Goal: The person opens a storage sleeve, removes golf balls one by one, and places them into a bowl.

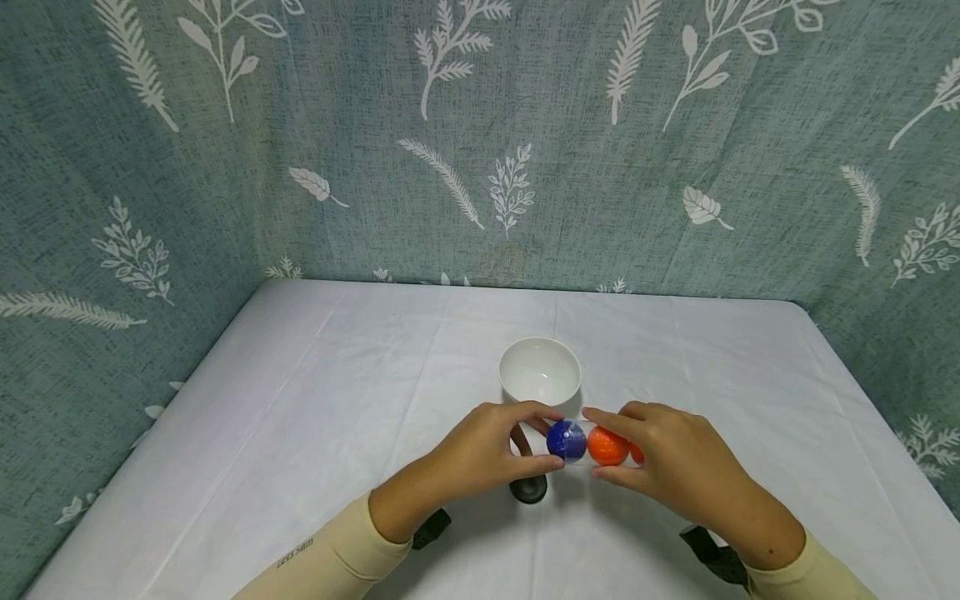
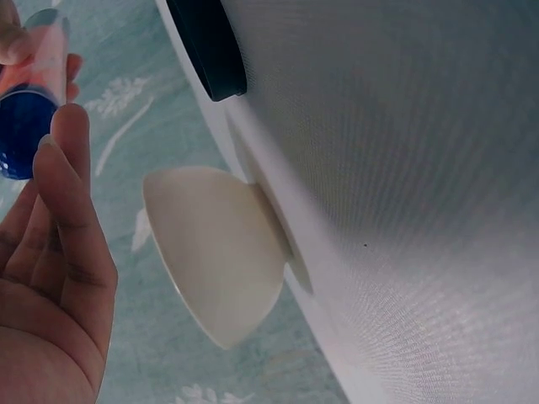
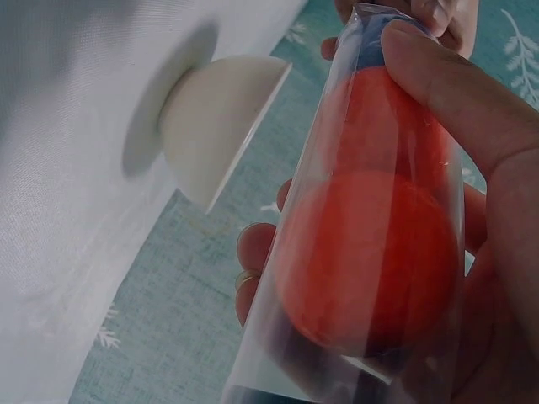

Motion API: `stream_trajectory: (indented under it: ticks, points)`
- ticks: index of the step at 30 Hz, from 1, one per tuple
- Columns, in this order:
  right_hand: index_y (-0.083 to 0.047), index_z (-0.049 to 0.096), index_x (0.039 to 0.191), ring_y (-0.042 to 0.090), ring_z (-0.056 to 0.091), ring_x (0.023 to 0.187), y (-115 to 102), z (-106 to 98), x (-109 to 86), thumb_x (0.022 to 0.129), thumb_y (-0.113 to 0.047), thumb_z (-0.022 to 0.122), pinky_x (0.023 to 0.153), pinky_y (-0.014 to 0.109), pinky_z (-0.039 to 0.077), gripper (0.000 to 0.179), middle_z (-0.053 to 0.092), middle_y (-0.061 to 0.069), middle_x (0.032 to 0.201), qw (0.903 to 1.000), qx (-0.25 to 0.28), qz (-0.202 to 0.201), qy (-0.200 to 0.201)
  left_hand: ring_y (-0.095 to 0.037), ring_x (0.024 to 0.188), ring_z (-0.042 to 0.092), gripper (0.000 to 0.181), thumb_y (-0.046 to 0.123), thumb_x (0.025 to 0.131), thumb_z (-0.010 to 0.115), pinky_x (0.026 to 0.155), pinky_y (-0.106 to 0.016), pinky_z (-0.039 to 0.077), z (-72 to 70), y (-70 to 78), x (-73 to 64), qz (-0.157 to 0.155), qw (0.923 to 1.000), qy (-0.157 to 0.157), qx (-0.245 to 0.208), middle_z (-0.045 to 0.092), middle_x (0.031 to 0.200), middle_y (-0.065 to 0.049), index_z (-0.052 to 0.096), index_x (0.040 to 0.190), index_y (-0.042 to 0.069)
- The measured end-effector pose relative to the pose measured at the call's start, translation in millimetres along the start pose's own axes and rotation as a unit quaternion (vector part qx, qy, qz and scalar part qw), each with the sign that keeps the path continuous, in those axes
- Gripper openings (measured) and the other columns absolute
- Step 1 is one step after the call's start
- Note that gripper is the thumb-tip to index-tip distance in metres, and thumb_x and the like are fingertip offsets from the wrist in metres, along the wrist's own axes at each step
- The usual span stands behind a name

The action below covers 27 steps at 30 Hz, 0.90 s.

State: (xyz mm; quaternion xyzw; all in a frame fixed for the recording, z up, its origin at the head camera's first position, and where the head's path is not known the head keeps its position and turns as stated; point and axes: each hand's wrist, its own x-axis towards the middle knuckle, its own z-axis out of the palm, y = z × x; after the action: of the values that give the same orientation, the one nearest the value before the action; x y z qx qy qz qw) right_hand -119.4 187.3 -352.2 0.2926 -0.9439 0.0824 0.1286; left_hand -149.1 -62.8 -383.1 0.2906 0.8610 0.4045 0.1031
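A clear plastic sleeve of balls point(image 3: 316, 210) is held level between both hands above the table. Inside it are a blue ball point(image 1: 566, 440) at the left end and two orange balls point(image 1: 608, 447) lined up beside it. The left hand point(image 1: 480, 450) pinches the sleeve at the blue ball, thumb below and fingers above in the head view. With thumb and fingers, the right hand point(image 1: 678, 450) grips the part around the orange balls. Its fingers partly hide the second orange ball. The sleeve's far right end is hidden in the head view.
Just beyond the hands, a white bowl point(image 1: 540, 367) stands upright on the white-covered table point(image 1: 360, 383). A round black object point(image 1: 529, 490) lies below the left hand, partly covered by it. Leaf-patterned green cloth point(image 1: 337, 150) hangs behind and at the sides.
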Motion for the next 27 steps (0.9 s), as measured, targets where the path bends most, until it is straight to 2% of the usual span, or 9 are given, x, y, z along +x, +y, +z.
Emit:
stream_trajectory:
  ticks: [9, 19, 27]
  points:
    - [-0.029, 0.072, 0.123, 0.002, 0.052, 0.066, 0.3, -1.2, 1.9, 0.068, -0.05, 0.089, 0.056, 0.021, 0.048, 0.062, 0.068, -0.004, 0.084, 1.0, 0.006, 0.005, -0.004, 0.002, 0.076, 0.062, 0.049, 0.037, 0.086, 0.079, 0.062, -0.019, 0.052, -1.4, 1.2, -0.3, -0.006, 1.0, 0.0, 0.007, 0.074, 0.11, 0.005, 0.065, 0.13, 0.021]
    - [-0.029, 0.071, 0.124, 0.002, 0.052, 0.066, -0.1, -1.4, 3.3, 0.069, -0.05, 0.088, 0.057, 0.021, 0.048, 0.061, 0.068, -0.004, 0.085, 0.9997, 0.015, 0.019, -0.009, 0.002, 0.074, 0.061, 0.047, 0.037, 0.088, 0.077, 0.061, -0.019, 0.052, -2.1, 2.1, -1.1, 0.002, 0.9997, 0.01, 0.024, 0.074, 0.112, 0.004, 0.064, 0.13, 0.021]
    - [-0.029, 0.071, 0.125, 0.002, 0.052, 0.066, 1.5, -0.9, 2.6, 0.07, -0.049, 0.087, 0.057, 0.022, 0.049, 0.061, 0.069, -0.003, 0.087, 0.9994, 0.024, 0.02, -0.013, 0.001, 0.074, 0.061, 0.046, 0.034, 0.087, 0.078, 0.06, -0.019, 0.052, -2.2, 3.6, -1.8, -0.008, 0.9996, 0.011, 0.025, 0.073, 0.112, 0.004, 0.064, 0.13, 0.021]
